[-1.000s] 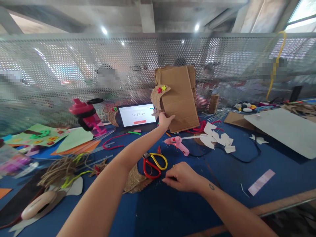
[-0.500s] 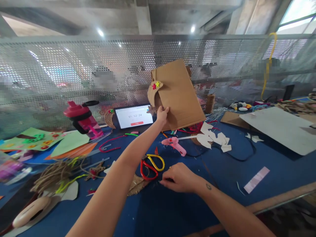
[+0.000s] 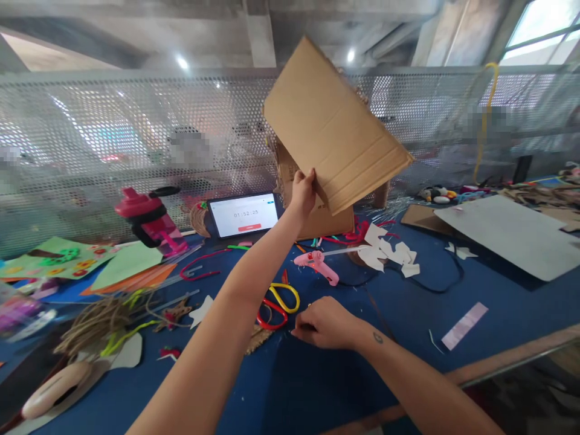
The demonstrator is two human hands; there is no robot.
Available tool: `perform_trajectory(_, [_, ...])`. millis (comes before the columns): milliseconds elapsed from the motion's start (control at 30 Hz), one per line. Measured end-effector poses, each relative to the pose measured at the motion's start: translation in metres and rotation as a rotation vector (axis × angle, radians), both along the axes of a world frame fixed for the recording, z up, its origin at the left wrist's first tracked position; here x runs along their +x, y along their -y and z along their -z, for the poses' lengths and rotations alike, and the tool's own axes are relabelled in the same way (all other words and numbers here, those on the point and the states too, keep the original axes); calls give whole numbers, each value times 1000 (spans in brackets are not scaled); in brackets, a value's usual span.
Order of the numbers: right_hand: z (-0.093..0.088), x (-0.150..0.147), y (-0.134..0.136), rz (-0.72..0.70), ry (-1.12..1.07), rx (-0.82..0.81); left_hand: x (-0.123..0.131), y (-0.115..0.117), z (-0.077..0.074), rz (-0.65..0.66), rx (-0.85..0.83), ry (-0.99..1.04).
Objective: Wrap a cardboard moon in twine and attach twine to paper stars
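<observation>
My left hand (image 3: 303,192) grips the lower left edge of a flat brown cardboard piece (image 3: 335,127), raised and tilted in front of the mesh screen. Behind it stands another piece of cardboard (image 3: 312,226), partly covered. My right hand (image 3: 327,323) rests on the blue table with its fingers curled in; whatever they may hold is hidden. Just left of that hand lie scissors (image 3: 284,299) with one red and one yellow handle loop. A pink glue gun (image 3: 319,266) with a clear stick in it lies beyond the right hand.
A tablet (image 3: 244,216) showing a timer leans at the back, beside a pink bottle (image 3: 151,220). Twine (image 3: 97,320) and a beige computer mouse (image 3: 57,389) lie at left. White paper scraps (image 3: 394,254), a large white sheet (image 3: 512,235) and a pale strip (image 3: 464,326) are at right.
My left hand has lifted the cardboard piece up and away from the cardboard behind it, tilting it. The decorated crescent shape is now out of sight. My right hand has hardly moved.
</observation>
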State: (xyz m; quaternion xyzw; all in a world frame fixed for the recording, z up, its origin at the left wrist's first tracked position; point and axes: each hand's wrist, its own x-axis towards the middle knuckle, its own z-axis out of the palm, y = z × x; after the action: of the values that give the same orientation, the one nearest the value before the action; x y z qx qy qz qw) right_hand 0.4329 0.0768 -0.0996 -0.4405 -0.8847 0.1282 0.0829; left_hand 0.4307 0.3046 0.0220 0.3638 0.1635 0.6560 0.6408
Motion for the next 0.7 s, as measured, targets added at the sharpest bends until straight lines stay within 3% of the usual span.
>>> perform_trajectory(200, [4,1,-1,-18,-9,4,-3,17,-13,-20,-1,-17])
perform_trajectory(467, [12,2,-5,-16,-20,25,-12,27,-50,-102,303,-52])
perform_trajectory(567, [12,3,-5,-15,-42,17,-38,28,-66,-150,358,-58])
perform_trajectory(700, [11,3,-4,30,-83,14,-99,41,-76,-260,394,-187])
